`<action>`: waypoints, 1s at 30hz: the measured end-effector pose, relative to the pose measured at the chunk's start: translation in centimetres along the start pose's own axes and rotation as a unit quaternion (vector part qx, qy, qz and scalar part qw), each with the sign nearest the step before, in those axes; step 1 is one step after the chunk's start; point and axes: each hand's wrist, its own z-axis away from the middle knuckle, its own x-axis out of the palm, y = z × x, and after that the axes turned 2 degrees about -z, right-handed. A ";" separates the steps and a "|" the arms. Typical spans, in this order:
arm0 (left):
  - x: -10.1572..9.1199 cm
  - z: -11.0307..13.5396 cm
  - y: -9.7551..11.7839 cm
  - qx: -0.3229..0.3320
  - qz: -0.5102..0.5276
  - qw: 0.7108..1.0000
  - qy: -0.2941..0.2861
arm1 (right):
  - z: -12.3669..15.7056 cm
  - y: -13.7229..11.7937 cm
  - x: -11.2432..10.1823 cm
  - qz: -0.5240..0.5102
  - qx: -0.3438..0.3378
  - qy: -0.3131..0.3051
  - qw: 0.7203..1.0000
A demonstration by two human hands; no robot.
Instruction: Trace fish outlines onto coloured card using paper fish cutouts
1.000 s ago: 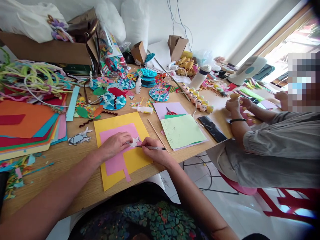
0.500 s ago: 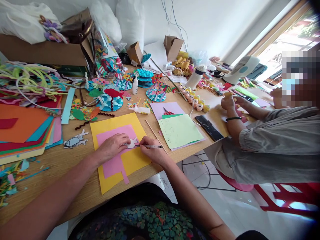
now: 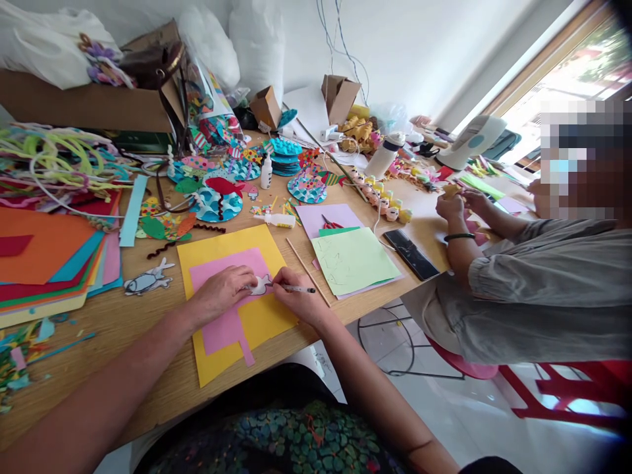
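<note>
My left hand (image 3: 223, 294) presses a small white paper fish (image 3: 259, 286) flat with its bunched fingertips, covering part of it. Under the fish lies a pink sheet (image 3: 220, 333), which has a narrow strip sticking out toward me. That sheet rests on a larger yellow sheet (image 3: 272, 316). Pinched in my right hand (image 3: 300, 301) is a pen (image 3: 303, 289), its tip at the tail end of the fish. A dark line shows on the pink around the tail. Left of the sheets is a bigger grey-and-white fish cutout (image 3: 148, 278).
A thin wooden stick (image 3: 309, 272), a pale green sheet (image 3: 356, 262), red-handled scissors (image 3: 332, 224) and a black phone (image 3: 411, 255) lie to the right. Coloured paper (image 3: 42, 243) is stacked left. A glue bottle (image 3: 280, 220) lies beyond. Another person (image 3: 538, 283) sits at right.
The pen and my right hand have shifted very slightly left, along the fish's tail. A dark outline shows a bit more around the tail. My left hand stays on the fish.
</note>
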 end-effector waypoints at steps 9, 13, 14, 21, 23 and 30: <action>-0.3 -0.1 0.3 0.012 -0.012 1.000 0.001 | -0.1 -0.1 0.0 -0.003 0.004 -0.001 1.000; -0.3 -0.6 0.6 0.021 -0.010 1.000 -0.006 | -0.2 0.0 0.0 -0.008 0.004 0.001 1.000; -0.3 -0.7 0.6 0.022 -0.009 1.000 -0.008 | -0.3 0.0 0.0 -0.011 0.002 0.002 1.000; -0.2 -0.8 0.6 0.024 0.007 0.999 -0.021 | -0.3 -0.2 -0.3 -0.021 0.006 -0.010 1.000; -0.1 -0.8 0.6 0.026 0.015 0.999 -0.026 | -0.3 -0.2 -0.4 -0.023 0.006 -0.012 1.000; -0.3 -0.9 0.7 0.019 0.004 0.998 -0.054 | -0.2 0.1 -0.5 -0.030 0.005 -0.010 0.999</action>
